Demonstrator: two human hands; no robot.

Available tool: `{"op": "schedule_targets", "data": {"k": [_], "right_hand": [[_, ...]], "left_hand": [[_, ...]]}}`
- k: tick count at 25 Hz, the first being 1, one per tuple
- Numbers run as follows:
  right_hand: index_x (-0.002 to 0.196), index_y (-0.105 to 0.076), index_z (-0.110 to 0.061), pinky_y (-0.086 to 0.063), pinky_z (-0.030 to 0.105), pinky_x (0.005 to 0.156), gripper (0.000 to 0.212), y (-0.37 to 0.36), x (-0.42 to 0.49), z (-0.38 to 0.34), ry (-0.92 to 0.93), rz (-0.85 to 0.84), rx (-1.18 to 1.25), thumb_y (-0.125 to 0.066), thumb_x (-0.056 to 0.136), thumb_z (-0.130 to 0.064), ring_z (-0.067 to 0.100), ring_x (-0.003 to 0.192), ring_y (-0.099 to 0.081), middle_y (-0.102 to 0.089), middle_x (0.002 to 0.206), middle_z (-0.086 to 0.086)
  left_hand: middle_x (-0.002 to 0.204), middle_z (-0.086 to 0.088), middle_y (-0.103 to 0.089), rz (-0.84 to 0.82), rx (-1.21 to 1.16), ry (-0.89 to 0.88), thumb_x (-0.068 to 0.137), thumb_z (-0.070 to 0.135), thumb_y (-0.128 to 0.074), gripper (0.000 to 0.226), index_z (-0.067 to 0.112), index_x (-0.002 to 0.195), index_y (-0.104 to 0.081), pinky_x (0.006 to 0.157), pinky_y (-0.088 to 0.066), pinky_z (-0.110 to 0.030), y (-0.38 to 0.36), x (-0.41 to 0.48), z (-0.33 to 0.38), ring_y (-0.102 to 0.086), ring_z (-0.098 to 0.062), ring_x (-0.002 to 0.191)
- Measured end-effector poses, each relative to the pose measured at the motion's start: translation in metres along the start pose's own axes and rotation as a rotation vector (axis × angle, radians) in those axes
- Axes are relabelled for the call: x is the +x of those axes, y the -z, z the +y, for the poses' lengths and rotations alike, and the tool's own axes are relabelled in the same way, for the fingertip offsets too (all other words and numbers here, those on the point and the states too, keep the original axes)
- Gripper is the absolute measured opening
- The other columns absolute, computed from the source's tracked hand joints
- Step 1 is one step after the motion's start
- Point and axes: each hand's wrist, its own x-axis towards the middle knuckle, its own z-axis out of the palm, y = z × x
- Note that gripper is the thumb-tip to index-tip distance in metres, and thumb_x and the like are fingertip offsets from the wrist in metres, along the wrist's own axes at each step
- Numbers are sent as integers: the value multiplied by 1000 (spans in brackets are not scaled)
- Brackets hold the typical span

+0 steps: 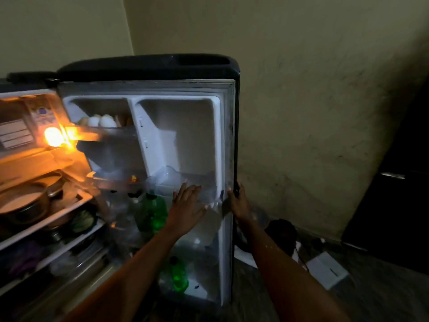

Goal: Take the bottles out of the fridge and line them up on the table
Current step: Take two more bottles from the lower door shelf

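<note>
The fridge stands open, its door (185, 135) swung toward me with white inner shelves. A green bottle (156, 211) stands in the door's middle rack, beside clear bottles (166, 180) that are hard to make out. Another green bottle (178, 275) sits in the bottom door rack. My left hand (189, 202) reaches into the middle rack with fingers spread, touching or close to a clear bottle, gripping nothing that I can see. My right hand (239, 201) is wrapped around the door's outer edge.
Eggs (102, 120) fill the door's top tray. Inside the lit fridge, pots (27, 201) sit on shelves at the left. A dark round object (282, 231) and a white box (327, 270) lie on the floor at the right. A black cabinet (394, 205) stands at far right.
</note>
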Motion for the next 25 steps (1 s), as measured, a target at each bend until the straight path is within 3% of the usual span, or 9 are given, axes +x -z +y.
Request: {"op": "schedule_targets", "data": {"k": [4,7,9,13,16,18,20,24,25], "right_hand": [[143,-25,-17,-37,54,107,57,-18,-72,9,-14,48,74,-47,93,-34,32,131,-42,-41,144,16],[140,-25,-35,-38,58,105,77,-41,-95,30,-23,84,100,-50,74,-67,33,133,-41,-39,146,13],[139,-24,-39,-38,59,105,85,-56,-102,46,-8,104,91,-51,66,-75,34,134,-39,-36,148,13],[141,-19,-41,-37,59,105,78,-75,-116,39,32,210,112,-51,73,-62,34,135,-37,-31,151,13],[145,-20,-26,-37,56,107,65,-79,-143,-3,3,289,151,-49,89,-43,34,133,-40,-36,148,14],[144,-24,-17,-42,45,104,52,-85,-162,-22,-31,354,160,-43,97,-26,27,124,-48,-44,141,7],[142,-31,-17,-45,37,99,46,-96,-183,-32,-41,414,174,-41,97,-24,20,114,-53,-51,129,2],[136,-41,-15,-37,23,100,41,-141,-215,-14,-72,568,156,-43,97,-23,12,118,-46,-47,126,-4],[134,-44,-14,-38,27,103,38,-155,-219,-1,-80,578,203,-45,96,-21,16,122,-47,-50,129,0]], "left_hand": [[149,-7,-34,-63,82,-93,76,61,-30,79,16,141,-32,116,-16,-55,31,-53,-23,-7,-27,145],[149,-7,-34,-64,68,-184,76,59,-35,77,16,140,-33,116,-14,-56,50,-80,-40,-5,-26,145],[150,-6,-33,-73,35,-230,76,58,-37,77,18,141,-31,116,-12,-55,59,-90,-49,-2,-23,144],[155,-1,-23,-82,24,-340,79,57,-38,76,27,144,-15,117,-7,-55,62,-95,-72,4,-21,145],[156,4,-15,-114,-26,-448,79,57,-41,75,33,141,-5,116,3,-48,61,-89,-81,8,-17,144],[154,9,-12,-137,-128,-518,81,53,-43,73,32,141,-7,116,5,-41,69,-88,-91,6,-15,145],[152,11,-15,-98,-241,-559,84,44,-45,68,28,143,-14,119,2,-33,72,-98,-107,-2,-11,145],[147,9,-29,-136,-414,-443,84,38,-45,60,21,141,-30,117,-9,-19,50,-154,-163,-14,2,140],[146,7,-32,-166,-450,-374,84,39,-45,60,21,139,-32,116,-14,-20,42,-164,-178,-19,0,139]]}}
